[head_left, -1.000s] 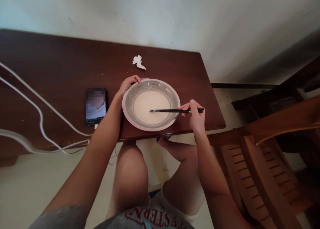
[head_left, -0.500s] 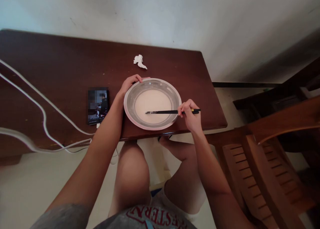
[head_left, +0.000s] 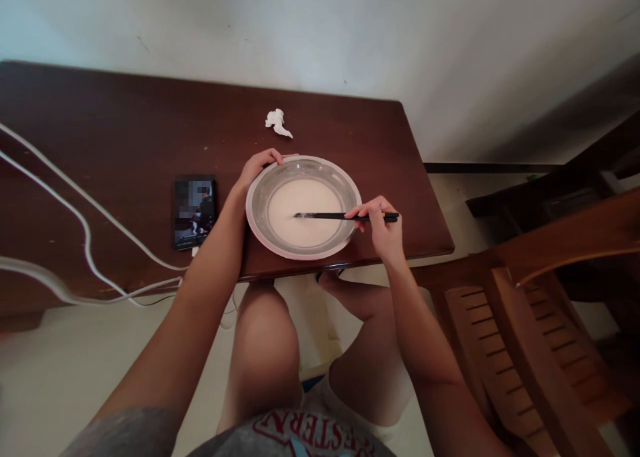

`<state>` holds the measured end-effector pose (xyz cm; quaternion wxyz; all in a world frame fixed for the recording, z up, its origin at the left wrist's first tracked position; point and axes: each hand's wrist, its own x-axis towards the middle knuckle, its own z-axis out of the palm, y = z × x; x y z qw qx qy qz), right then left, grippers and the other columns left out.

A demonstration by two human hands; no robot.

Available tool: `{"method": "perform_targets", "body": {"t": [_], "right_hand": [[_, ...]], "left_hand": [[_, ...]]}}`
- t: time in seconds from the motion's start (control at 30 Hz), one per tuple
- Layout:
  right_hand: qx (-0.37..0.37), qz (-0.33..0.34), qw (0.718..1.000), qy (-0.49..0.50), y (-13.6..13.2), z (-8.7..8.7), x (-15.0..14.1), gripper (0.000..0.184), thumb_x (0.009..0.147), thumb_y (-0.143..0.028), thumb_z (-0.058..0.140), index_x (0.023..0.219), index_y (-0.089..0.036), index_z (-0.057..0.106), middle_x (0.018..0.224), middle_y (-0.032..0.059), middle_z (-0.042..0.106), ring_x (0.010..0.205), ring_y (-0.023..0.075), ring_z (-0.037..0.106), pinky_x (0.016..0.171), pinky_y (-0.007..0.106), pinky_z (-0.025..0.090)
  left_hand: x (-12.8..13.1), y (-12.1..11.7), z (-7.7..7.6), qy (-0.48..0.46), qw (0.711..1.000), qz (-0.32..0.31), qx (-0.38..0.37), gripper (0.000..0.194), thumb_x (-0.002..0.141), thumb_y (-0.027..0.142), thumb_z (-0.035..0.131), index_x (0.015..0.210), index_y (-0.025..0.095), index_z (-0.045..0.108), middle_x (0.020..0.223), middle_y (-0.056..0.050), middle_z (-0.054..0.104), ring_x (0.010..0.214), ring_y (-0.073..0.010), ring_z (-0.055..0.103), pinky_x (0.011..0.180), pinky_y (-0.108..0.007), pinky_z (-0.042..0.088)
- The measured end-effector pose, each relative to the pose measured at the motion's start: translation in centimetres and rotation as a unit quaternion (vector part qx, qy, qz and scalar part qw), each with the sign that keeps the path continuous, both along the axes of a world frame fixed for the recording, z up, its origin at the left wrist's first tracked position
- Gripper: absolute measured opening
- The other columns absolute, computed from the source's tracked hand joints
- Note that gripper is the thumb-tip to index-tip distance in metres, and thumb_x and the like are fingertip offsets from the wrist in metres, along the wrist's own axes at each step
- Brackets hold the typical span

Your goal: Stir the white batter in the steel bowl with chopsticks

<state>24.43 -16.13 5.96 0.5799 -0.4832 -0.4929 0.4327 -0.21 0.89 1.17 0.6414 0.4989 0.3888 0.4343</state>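
A wide metal basin (head_left: 254, 220) stands near the table's front edge, with a milky, off-white liquid (head_left: 305, 200) in its bottom. My left hand (head_left: 261, 164) grips the basin's rim at the far left, its fingers curled over the edge and partly hidden. Over the right side of the basin, my right hand (head_left: 379, 224) is closed around a pair of black chopsticks (head_left: 327, 216). They lie nearly level, pointing left, and their whitened tips are at the liquid's surface.
A crumpled white tissue (head_left: 278, 122) lies behind the basin on the dark wooden table (head_left: 125, 124). A phone (head_left: 194, 214) rests left of my forearm, near several white cables (head_left: 87, 230). A wooden chair (head_left: 500, 324) stands at the right, and a wall (head_left: 300, 37) behind the table.
The chopsticks have shifted slightly away from me across the liquid, my right hand moving with them. My left hand stays on the rim.
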Motion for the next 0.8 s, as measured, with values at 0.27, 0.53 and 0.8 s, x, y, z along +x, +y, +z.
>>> {"method": "perform_targets", "body": {"t": [0.27, 0.53, 0.8], "right_hand": [[0.041, 0.011, 0.998, 0.042, -0.06, -0.25, 0.04, 0.030, 0.089, -0.043, 0.054, 0.069, -0.022, 0.047, 0.054, -0.0058, 0.057, 0.047, 0.0054, 0.045, 0.046, 0.020, 0.034], [0.025, -0.018, 0.999, 0.024, -0.03, 0.05, -0.06, 0.028, 0.090, -0.043, 0.053, 0.074, -0.023, 0.045, 0.060, -0.0068, 0.061, 0.048, 0.0048, 0.046, 0.049, 0.020, 0.037], [-0.004, 0.009, 1.000, 0.000, -0.03, 0.01, -0.02, 0.026, 0.087, -0.039, 0.059, 0.069, -0.020, 0.055, 0.072, -0.0017, 0.071, 0.054, 0.0053, 0.055, 0.053, 0.020, 0.045]], "left_hand": [[0.02, 0.07, 0.05, -0.009, 1.000, -0.005, -0.001, 0.012, 0.067, 0.017, 0.052, 0.059, 0.023, 0.058, 0.096, -0.004, 0.077, 0.116, -0.0241, 0.061, 0.111, -0.038, 0.037], [0.08, 0.01, 0.14, -0.011, 1.000, -0.001, -0.011, 0.013, 0.068, 0.015, 0.051, 0.059, 0.022, 0.057, 0.100, -0.006, 0.076, 0.121, -0.0253, 0.058, 0.111, -0.039, 0.037], [0.23, -0.15, 0.50, -0.009, 1.000, 0.006, -0.002, 0.016, 0.068, 0.010, 0.049, 0.059, 0.020, 0.056, 0.092, -0.005, 0.076, 0.113, -0.0223, 0.063, 0.110, -0.040, 0.039]]}}
